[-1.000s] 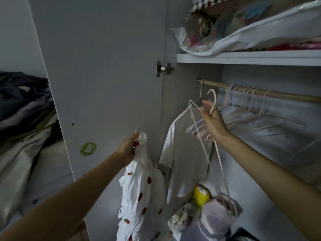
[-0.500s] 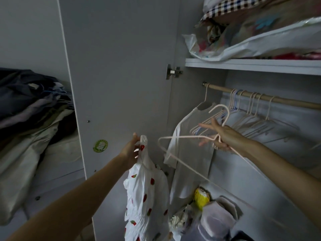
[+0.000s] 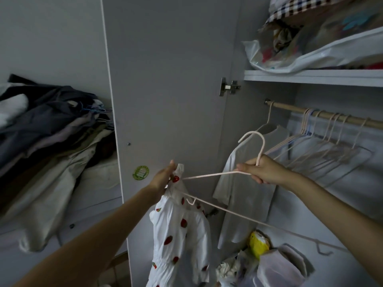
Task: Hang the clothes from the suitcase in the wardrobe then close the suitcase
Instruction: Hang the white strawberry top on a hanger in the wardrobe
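Now white strawberry-print dress [image 3: 178, 230] hangs limp from left hand [image 3: 163, 179].

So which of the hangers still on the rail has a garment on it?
The leftmost hanger, carrying the plain white shirt; the bunched hangers to its right hang bare.

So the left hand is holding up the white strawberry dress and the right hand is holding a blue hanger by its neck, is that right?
Not quite. The hanger is pale pink, not blue, as the head view shows. The rest stands: the left hand holds up the white strawberry dress, and the right hand grips the hanger by its neck.
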